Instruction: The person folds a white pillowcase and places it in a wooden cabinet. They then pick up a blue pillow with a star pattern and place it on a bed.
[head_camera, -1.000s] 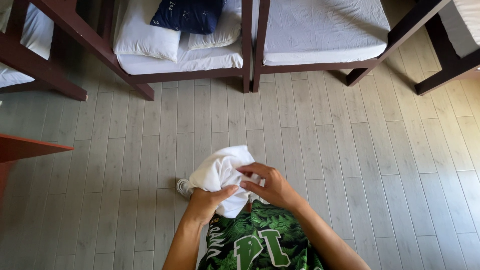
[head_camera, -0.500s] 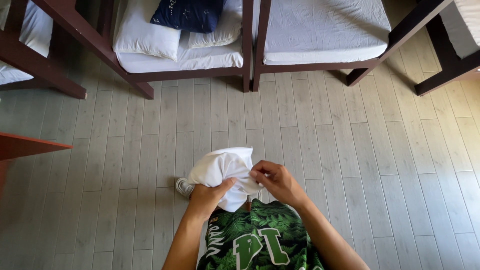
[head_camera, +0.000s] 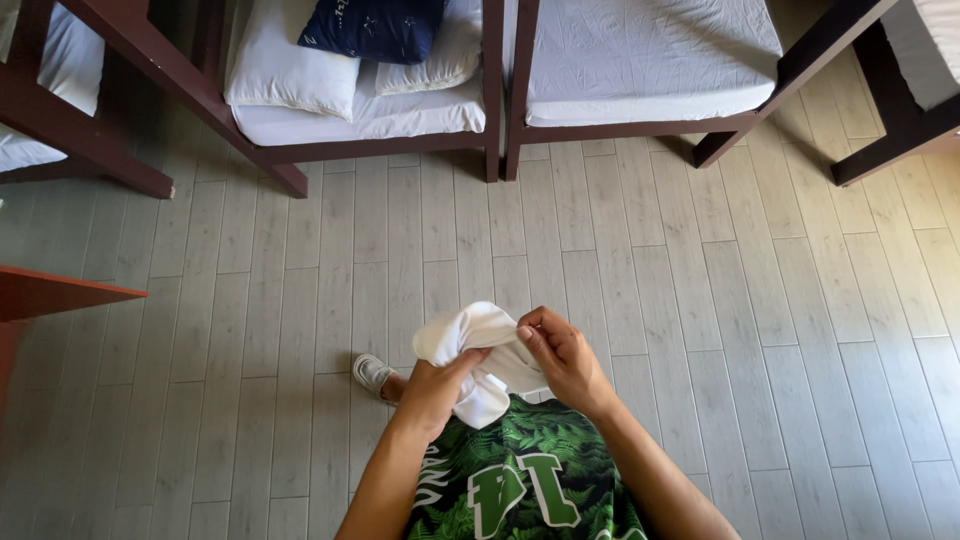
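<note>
The white cloth (head_camera: 480, 345) is held bunched at waist height above the floor (head_camera: 700, 300), directly between both hands. The left hand (head_camera: 435, 390) is clamped on its lower left; the right hand (head_camera: 565, 355) pinches its right edge. Both hands are equally near.

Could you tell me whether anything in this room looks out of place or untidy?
Little stands out. A dark blue pillow lies askew across the white pillows on the left bed. Both hands, left hand and right hand, hold a bunched white cloth.
</note>
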